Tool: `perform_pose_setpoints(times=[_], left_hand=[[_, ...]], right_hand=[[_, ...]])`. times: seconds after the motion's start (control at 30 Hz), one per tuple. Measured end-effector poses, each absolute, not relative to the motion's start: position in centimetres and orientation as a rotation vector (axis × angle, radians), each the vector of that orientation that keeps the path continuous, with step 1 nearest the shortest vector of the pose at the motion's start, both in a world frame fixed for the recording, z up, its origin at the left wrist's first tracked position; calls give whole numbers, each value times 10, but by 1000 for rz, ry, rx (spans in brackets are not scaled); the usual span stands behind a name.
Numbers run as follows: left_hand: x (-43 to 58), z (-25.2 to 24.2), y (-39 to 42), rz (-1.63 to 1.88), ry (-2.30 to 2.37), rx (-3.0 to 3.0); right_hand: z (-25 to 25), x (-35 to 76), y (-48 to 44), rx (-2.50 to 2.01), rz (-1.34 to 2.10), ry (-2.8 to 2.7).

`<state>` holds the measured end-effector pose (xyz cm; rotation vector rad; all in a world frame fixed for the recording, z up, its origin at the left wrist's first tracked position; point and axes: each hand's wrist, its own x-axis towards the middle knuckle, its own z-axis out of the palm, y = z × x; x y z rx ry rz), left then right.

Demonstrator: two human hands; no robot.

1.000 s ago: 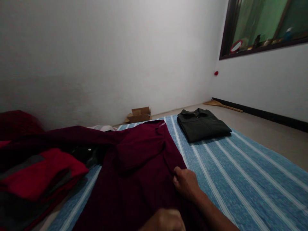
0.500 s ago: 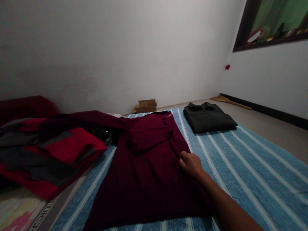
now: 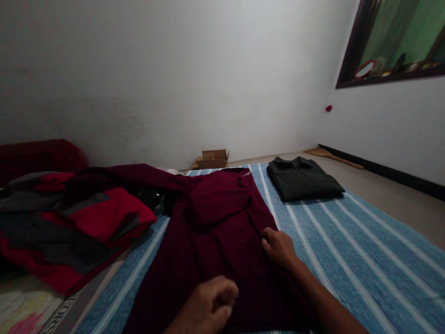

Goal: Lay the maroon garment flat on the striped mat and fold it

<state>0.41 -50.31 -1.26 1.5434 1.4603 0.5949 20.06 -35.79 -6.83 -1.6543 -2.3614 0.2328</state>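
A maroon shirt [image 3: 212, 232] lies spread on a blue striped mat [image 3: 347, 250]. My right hand [image 3: 278, 247] rests at the shirt's right edge, fingers curled and pinching the cloth. My left hand [image 3: 206, 306] sits low at the shirt's near hem, fingers curled in; whether it grips the cloth is unclear. One maroon sleeve stretches left toward a heap of red and grey clothes [image 3: 73, 222].
A folded dark shirt [image 3: 302, 178] lies at the mat's far right. A small cardboard box [image 3: 212, 158] stands against the white wall. A window [image 3: 399, 41] is set high in the right wall. A patterned cloth [image 3: 31, 311] shows at bottom left.
My left hand has come back into view at the shirt's near edge. My right hand has stayed on the shirt's right edge. The view has dropped slightly.
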Motion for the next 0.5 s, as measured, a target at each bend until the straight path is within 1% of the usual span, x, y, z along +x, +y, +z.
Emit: perform_pose_setpoints(times=[0.07,0.17,0.27,0.37,0.5], left_hand=[[-8,-6,-474,779,1560,1221],[-32,-3,-428,1124,1539,676],[-50,-10,-388,1267,1459,290],[-55,-20,-364,1349,1362,124],[-48,-25,-347,1462,1376,175]], right_hand=[[-70,200,-357,-1658,242,-2358],[-73,199,-354,-1666,287,-2341],[-75,200,-351,-1636,355,-2297],[-75,202,-349,-1572,446,-2229],[-73,205,-347,-1473,637,-2088]])
